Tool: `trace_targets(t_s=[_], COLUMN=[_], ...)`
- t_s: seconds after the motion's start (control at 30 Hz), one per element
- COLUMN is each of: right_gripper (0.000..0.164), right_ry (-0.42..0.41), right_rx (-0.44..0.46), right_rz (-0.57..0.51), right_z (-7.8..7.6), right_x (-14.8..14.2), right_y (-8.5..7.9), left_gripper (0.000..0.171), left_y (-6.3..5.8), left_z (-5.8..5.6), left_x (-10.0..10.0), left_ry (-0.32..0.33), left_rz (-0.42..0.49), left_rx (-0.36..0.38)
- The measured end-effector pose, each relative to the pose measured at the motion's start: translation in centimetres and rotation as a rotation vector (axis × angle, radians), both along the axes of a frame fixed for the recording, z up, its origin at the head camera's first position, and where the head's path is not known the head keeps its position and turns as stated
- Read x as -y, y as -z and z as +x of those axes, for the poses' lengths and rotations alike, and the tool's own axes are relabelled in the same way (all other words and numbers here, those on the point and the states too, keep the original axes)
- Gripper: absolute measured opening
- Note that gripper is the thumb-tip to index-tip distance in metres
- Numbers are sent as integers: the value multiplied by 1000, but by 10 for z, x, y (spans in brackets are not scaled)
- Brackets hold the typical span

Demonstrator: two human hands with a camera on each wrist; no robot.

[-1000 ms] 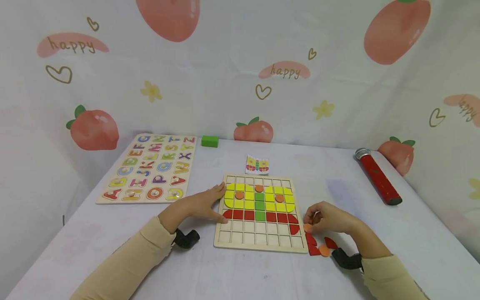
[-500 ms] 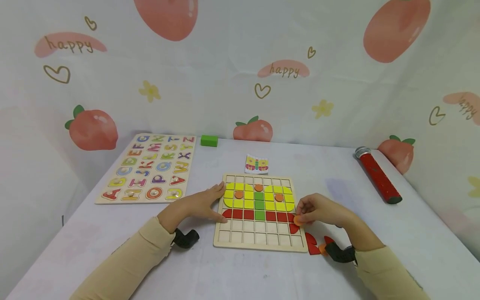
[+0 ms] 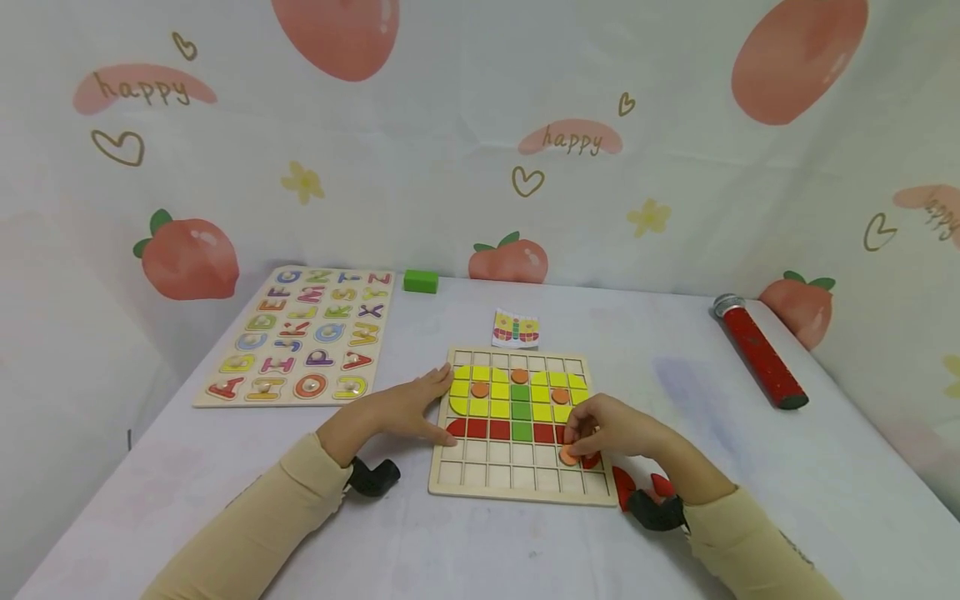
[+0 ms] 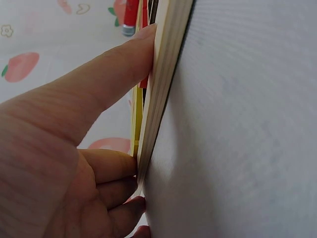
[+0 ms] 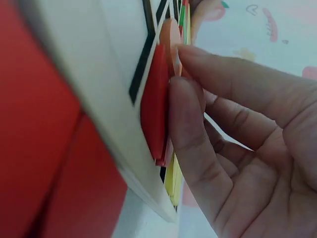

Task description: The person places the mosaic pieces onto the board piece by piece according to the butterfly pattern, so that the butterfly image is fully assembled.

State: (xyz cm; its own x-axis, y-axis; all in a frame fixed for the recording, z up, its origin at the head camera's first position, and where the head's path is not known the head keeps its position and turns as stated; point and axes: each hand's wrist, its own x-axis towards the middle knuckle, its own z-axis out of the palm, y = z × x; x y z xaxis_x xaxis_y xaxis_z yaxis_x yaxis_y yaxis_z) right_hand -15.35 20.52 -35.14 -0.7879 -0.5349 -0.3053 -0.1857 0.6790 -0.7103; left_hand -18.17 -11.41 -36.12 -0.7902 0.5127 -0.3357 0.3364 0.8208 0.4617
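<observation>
My left hand (image 3: 401, 408) rests along the left edge of a wooden grid board (image 3: 498, 475); its thumb (image 4: 119, 67) lies on the rim and its fingers touch the side. On the board are yellow, red and green tiles and several orange discs in a butterfly-like pattern. Between thumb and index finger, my right hand (image 3: 626, 433) pinches an orange disc (image 3: 567, 456) over the row below the red tiles. In the right wrist view, that disc (image 5: 171, 39) stands close by a rounded red tile (image 5: 155, 104). Whether it touches the board, I cannot tell.
Loose red pieces (image 3: 624, 487) lie off the board's lower right corner, partly hidden by the right wrist camera (image 3: 656, 510). Behind the board is a small pattern card (image 3: 516, 329). An alphabet puzzle (image 3: 292, 337), green block (image 3: 421, 282) and red microphone (image 3: 761, 354) stand around.
My right hand has carried the orange disc from beside the board's right edge leftward onto the grid's lower right part. My left hand has stayed in place.
</observation>
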Motion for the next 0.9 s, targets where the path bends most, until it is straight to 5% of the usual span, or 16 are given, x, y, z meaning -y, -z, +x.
trace_targets(t_s=[0.4,0.9], right_gripper=[17,25], right_ry=[32,173], right_rx=[-63,-5], right_rz=[73,40], right_z=[8,41], right_x=[-4,-68], right_y=[-5,-10], left_gripper=[105,105], left_y=[2,1], left_z=[-1,-1], left_x=[0,-1], left_ry=[-3,0], left_rz=[-2,-4], left_rx=[-1,-5])
